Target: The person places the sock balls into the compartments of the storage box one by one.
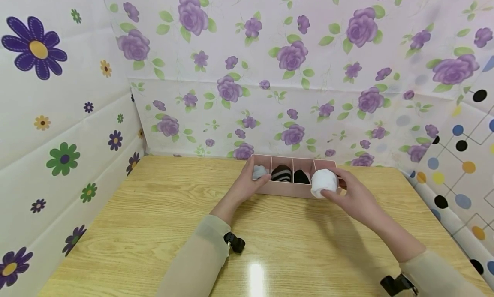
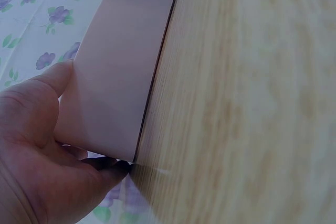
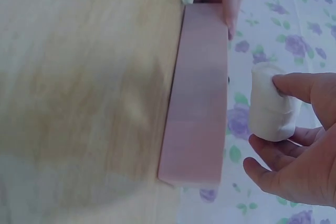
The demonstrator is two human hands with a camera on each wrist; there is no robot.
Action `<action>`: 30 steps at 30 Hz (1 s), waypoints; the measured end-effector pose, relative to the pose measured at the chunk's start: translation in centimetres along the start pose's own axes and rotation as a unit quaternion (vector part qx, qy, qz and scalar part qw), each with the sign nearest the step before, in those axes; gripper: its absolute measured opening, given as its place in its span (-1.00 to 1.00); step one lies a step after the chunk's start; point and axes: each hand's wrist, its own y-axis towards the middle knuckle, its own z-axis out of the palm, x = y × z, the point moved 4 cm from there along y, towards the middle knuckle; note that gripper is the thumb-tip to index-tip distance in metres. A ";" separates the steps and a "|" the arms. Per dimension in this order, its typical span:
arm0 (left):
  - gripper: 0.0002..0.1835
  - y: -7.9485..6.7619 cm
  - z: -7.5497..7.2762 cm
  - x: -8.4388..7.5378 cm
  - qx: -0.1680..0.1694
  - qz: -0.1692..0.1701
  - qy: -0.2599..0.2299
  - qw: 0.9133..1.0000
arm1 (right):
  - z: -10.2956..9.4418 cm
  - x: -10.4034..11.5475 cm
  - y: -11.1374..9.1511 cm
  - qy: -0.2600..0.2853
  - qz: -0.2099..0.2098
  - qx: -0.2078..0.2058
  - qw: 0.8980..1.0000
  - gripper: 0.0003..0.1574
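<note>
A pink divided organizer box (image 1: 287, 189) stands on the wooden table. My left hand (image 1: 246, 183) holds its left end, the thumb at the front rim and the fingers round the end wall, as the left wrist view shows. My right hand (image 1: 354, 197) pinches a rolled white sock (image 1: 324, 181) between thumb and fingers. It hangs above the front of the rightmost compartment, apart from the box in the right wrist view. From left to right, the other compartments hold a light grey rolled sock (image 1: 259, 172), a striped sock (image 1: 281, 173) and a black sock (image 1: 301, 177).
The wooden table (image 1: 162, 228) spreads in front of and beside the box. Behind it rises a wall covering (image 1: 247, 74) with purple roses, close to the box's back. Patterned sheets (image 1: 77, 125) border the left and right sides.
</note>
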 end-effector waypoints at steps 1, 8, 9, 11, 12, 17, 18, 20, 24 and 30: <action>0.13 0.0 0.0 0.0 0.000 0.000 -0.001 1.000 | -0.2 -0.1 0.2 -0.001 0.001 0.000 1.000 -0.02; 0.12 -0.3 -0.1 -0.3 0.000 0.002 -0.012 1.000 | -1.4 -1.4 1.4 -0.005 0.017 0.008 1.000 -0.01; 0.12 -0.4 -0.1 -0.4 -0.001 0.002 -0.013 1.000 | -1.5 -1.6 1.6 -0.006 0.019 0.009 1.000 -0.01; 0.13 -0.4 -0.1 -0.5 -0.002 0.004 -0.014 1.000 | -1.7 -2.0 2.0 -0.008 0.022 0.011 1.000 0.01; 0.13 -0.4 -0.1 -0.5 -0.003 0.003 -0.015 1.000 | -1.8 -2.2 2.2 -0.009 0.022 0.011 1.000 0.01; 0.12 -0.3 -0.2 -0.6 -0.003 0.004 -0.016 1.000 | -2.2 -2.9 3.2 -0.005 0.024 0.011 1.000 0.01; 0.11 -0.3 -0.2 -0.6 -0.003 0.005 -0.015 1.000 | -2.2 -3.1 3.3 -0.003 0.025 0.012 1.000 0.01; 0.11 -0.3 -0.2 -0.7 -0.002 0.005 -0.014 1.000 | -2.4 -3.3 3.6 -0.003 0.030 0.013 0.999 0.02; 0.10 -0.4 -0.2 -0.7 0.000 0.006 -0.011 1.000 | -2.5 -4.0 4.2 -0.007 0.038 0.014 0.999 0.04; 0.10 -0.4 -0.3 -0.6 0.002 0.007 -0.011 1.000 | -2.6 -5.0 5.1 -0.011 0.036 0.015 0.999 0.02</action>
